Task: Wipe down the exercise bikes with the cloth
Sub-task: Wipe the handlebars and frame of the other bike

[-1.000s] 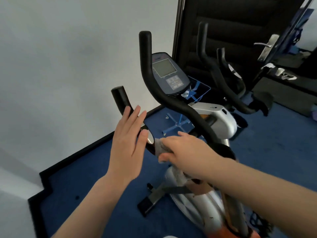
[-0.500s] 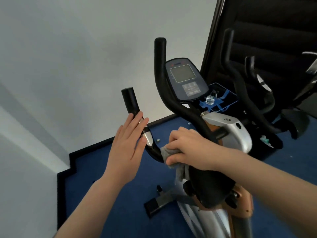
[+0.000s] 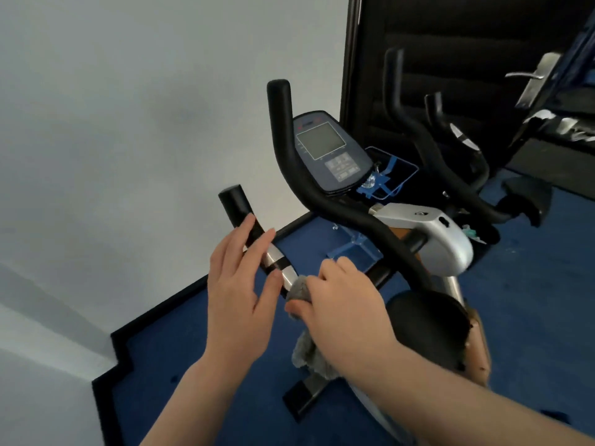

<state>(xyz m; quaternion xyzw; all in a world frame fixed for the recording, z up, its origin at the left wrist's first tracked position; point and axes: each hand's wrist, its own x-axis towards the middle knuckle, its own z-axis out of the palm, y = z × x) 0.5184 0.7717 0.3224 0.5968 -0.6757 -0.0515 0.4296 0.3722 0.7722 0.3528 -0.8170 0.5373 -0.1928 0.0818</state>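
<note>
R hand is closed round a grey cloth, pressing it vs the lower bend of the near handlebar; rest of cloth hangs below the wrist. L hand sits just left of it, fingers straight and lightly spread, flat vs the same bar, tips at the black foam grip, thumb by the chrome sensor band. Above/right of R hand: second handlebar curving up, console w/ grey screen behind it, silver housing further right. Exercise bike stands on blue carpet; white wall to the left of L hand. Another bike's bars are beyond, by a dark door.
</note>
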